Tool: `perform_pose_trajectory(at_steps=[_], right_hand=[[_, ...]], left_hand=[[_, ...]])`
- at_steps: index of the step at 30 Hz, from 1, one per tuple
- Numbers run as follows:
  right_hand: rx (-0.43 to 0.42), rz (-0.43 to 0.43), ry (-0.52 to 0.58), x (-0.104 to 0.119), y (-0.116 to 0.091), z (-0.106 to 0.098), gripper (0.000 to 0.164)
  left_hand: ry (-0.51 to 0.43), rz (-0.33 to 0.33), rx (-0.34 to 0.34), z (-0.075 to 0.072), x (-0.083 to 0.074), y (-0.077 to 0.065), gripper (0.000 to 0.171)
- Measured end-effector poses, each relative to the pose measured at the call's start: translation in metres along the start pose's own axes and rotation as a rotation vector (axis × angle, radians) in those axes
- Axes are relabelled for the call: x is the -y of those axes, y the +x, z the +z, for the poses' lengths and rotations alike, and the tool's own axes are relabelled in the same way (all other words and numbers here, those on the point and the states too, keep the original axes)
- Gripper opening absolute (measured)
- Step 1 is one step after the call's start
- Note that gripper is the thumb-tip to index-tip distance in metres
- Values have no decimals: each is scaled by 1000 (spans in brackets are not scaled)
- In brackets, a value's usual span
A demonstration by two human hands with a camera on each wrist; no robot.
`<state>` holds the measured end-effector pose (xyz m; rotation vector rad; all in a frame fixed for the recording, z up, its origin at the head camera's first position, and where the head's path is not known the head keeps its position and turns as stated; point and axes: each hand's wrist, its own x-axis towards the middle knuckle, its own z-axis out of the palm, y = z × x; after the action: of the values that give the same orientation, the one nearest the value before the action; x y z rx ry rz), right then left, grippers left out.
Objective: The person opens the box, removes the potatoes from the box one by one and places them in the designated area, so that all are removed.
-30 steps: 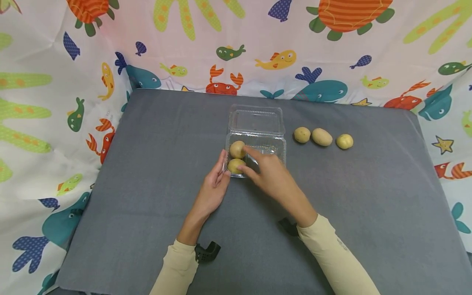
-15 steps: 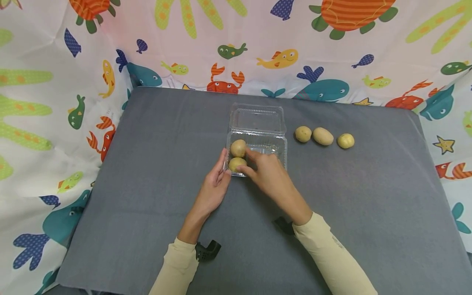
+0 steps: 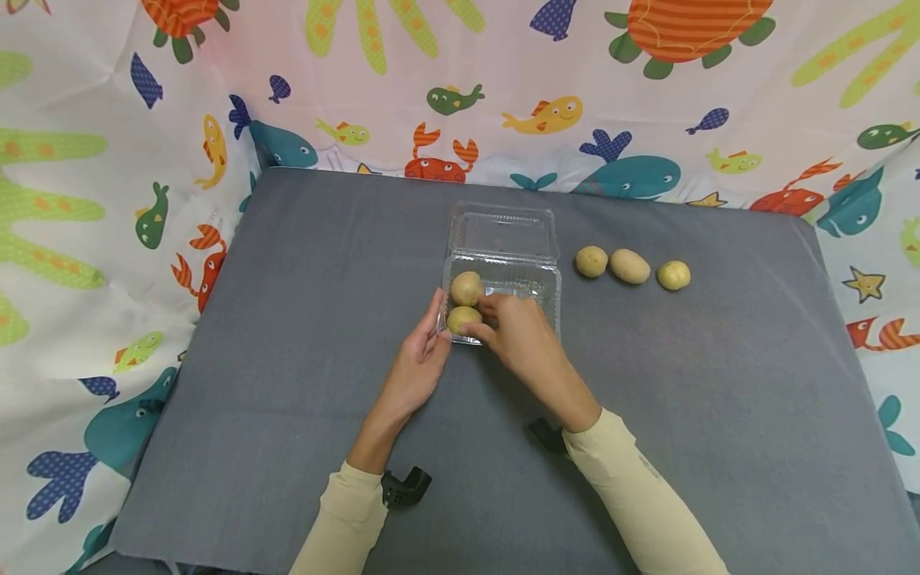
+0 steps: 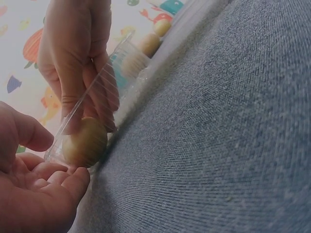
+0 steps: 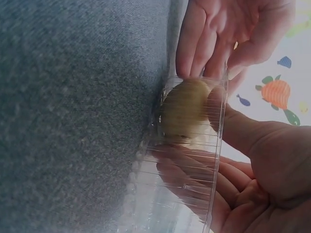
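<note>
Plainly, by the right hand [image 3: 528, 335] the near potato [image 3: 461, 320] is pinched, at eight o'clock inside the clear container [image 3: 542, 283], whose nine o'clock side is gripped by the left hand [image 3: 414, 365]. A second potato [image 3: 466, 287] is seen at ten; three potatoes [image 3: 629, 267] are laid outside, toward three.

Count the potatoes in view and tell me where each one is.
5. Two potatoes sit at the left side of the clear container; three more potatoes lie in a row on the gray tablecloth to its right. The right hand may hide others.
</note>
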<state>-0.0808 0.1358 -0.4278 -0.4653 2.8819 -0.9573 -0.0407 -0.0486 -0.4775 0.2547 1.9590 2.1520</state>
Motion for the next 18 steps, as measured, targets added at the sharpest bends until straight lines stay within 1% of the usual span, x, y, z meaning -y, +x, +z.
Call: perform_pose_trajectory(at_steps=[4, 8, 11, 18], right_hand=[[16, -12, 14, -1, 1, -1, 32], [33, -11, 31, -1, 1, -1, 26], [35, -5, 36, -1, 1, -1, 28], [17, 5, 56, -4, 1, -5, 42]], left_hand=[[9, -6, -4, 0, -1, 0, 66], [26, -13, -5, 0, 0, -1, 66], [25, -10, -3, 0, 0, -1, 65], [28, -9, -5, 0, 0, -1, 65]])
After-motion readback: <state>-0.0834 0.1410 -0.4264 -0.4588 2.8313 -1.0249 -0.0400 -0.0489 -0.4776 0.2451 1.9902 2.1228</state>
